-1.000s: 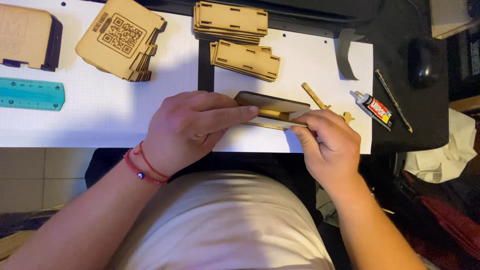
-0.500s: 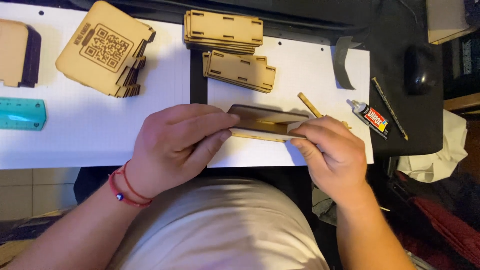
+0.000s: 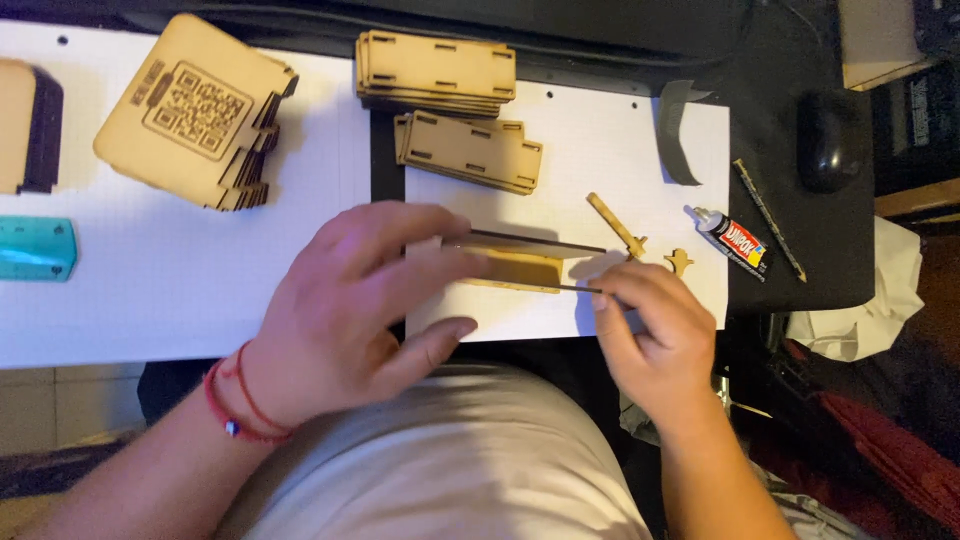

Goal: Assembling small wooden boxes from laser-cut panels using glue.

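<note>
My left hand [image 3: 350, 300] grips the left end of a thin flat wooden panel assembly [image 3: 525, 262] held edge-on over white paper. The fingers of my right hand [image 3: 655, 330] pinch its right end. The assembly looks like two thin plywood plates with a pale piece between them. A narrow wooden stick [image 3: 615, 222] and a small wooden cutout [image 3: 680, 262] lie just right of it. A small glue tube [image 3: 730, 238] rests near the paper's right edge.
Two stacks of slotted plywood panels [image 3: 435, 72] [image 3: 470, 150] lie above my hands. An engraved plywood stack [image 3: 195, 110] sits at upper left, a teal ruler [image 3: 35, 248] at far left. A computer mouse [image 3: 825, 140] and a pencil [image 3: 768, 218] lie on the black mat at right.
The panel assembly has tilted edge-on, and my left fingers have spread out along it. My right hand has slid to its right end.
</note>
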